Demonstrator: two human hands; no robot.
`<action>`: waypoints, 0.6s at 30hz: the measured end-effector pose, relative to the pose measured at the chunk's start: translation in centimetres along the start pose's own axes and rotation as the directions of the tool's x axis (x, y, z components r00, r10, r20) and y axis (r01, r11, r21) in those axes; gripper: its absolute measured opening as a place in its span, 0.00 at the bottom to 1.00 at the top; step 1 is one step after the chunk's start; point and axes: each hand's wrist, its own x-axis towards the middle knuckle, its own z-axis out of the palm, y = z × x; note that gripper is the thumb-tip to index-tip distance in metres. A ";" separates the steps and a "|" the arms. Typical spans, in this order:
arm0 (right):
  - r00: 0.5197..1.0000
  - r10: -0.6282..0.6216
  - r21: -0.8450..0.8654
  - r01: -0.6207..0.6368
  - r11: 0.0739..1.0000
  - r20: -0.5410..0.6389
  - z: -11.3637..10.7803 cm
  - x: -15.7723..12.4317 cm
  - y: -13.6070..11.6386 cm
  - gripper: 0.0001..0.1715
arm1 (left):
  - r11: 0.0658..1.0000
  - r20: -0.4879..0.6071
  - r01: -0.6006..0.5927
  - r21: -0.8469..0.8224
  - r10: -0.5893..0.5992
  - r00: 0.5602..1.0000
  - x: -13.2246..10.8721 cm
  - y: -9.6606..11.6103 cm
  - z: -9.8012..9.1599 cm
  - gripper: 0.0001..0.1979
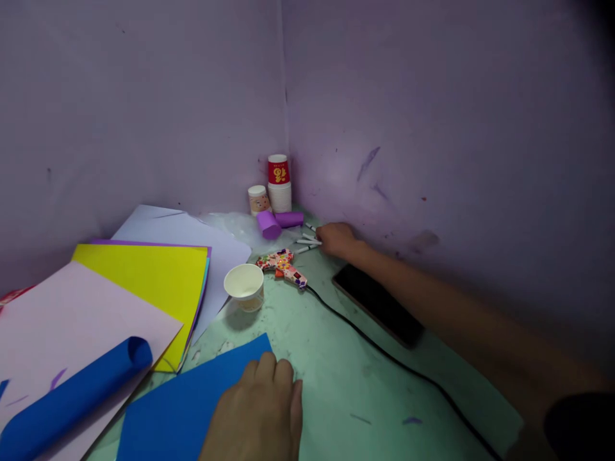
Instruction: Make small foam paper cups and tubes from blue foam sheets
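Note:
My left hand (pixel 262 410) rests at the right edge of a blue sheet of paper (pixel 168 410), its fingers curled down and their tips hidden. Farther off, near the right wall, my right hand (pixel 339 240) is closed at the ends of several slim white pens (pixel 307 242) with dark bands. Its fingertips are partly hidden. Between the hands lies a colourfully patterned glue gun (pixel 283 264) with a black cord (pixel 375 346). A white paper cup (pixel 245 288) stands beside its nozzle. Under my right forearm lies a dark phone (pixel 379 304).
In the corner stand a stack of paper cups (pixel 279 192) and a second short stack (pixel 259 200). Purple rolls (pixel 269 225) lie before them near clear plastic (pixel 230 223). Left are yellow paper (pixel 154 275), pink paper (pixel 96 307) and a blue roll (pixel 72 400). Purple walls (pixel 432 128) border the table.

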 end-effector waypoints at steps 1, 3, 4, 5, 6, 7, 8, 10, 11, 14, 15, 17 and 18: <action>1.000 0.001 0.006 -0.001 1.000 0.004 -0.2 -0.1 0.1 0.18 | 1.000 -0.010 -0.003 0.005 0.004 1.000 0.0 -0.1 0.1 0.13; 1.000 0.006 0.031 -0.006 1.000 -0.005 -0.7 -0.7 0.5 0.17 | 0.999 -0.028 -0.033 -0.001 0.033 0.999 0.0 0.0 0.1 0.13; 1.000 0.010 0.049 -0.009 0.999 -0.020 -1.1 -1.2 0.8 0.15 | 0.999 -0.030 -0.038 -0.002 0.038 0.999 0.0 0.1 0.1 0.13; 0.999 0.015 0.073 -0.012 0.997 -0.041 -1.4 -1.8 1.2 0.13 | 1.000 -0.033 -0.027 0.006 0.027 0.999 0.0 0.1 0.1 0.13; 0.998 0.018 0.103 -0.012 0.995 -0.064 -1.7 -2.5 1.6 0.11 | 1.000 -0.033 -0.002 0.019 0.003 0.999 0.0 0.2 0.0 0.13; 0.996 0.017 0.140 -0.005 0.990 -0.088 -1.9 -3.3 2.0 0.08 | 0.999 -0.035 0.022 0.032 -0.021 0.999 -0.1 0.3 0.0 0.13; 0.994 0.011 0.183 0.009 0.983 -0.111 -1.9 -4.2 2.4 0.06 | 0.999 -0.041 0.035 0.038 -0.034 0.999 -0.1 0.2 0.0 0.13; 0.989 -0.015 0.283 0.057 0.957 -0.148 -1.8 -6.0 2.9 0.06 | 1.000 -0.047 0.007 0.015 -0.006 0.999 -0.1 0.1 0.0 0.12; 0.986 -0.034 0.336 0.087 0.938 -0.162 -1.6 -7.0 3.0 0.06 | 1.000 -0.040 -0.013 -0.003 0.013 0.999 -0.1 0.0 0.0 0.12; 0.979 -0.096 0.475 0.173 0.863 -0.182 -1.1 -9.6 2.5 0.06 | 1.000 0.012 -0.013 -0.022 0.013 1.000 0.1 0.0 -0.2 0.13; 0.976 -0.115 0.521 0.197 0.831 -0.186 -0.9 -10.4 2.1 0.07 | 1.000 0.028 0.015 -0.008 -0.015 1.000 0.1 0.1 -0.4 0.14; 0.973 -0.159 0.673 0.229 0.704 -0.165 -0.7 -11.8 1.4 0.11 | 0.999 0.044 0.053 0.012 -0.054 0.998 0.1 0.3 -0.6 0.14; 0.974 -0.180 0.768 0.221 0.601 -0.139 -0.7 -12.5 1.0 0.14 | 0.998 0.051 0.055 0.010 -0.056 0.997 0.1 0.3 -0.7 0.15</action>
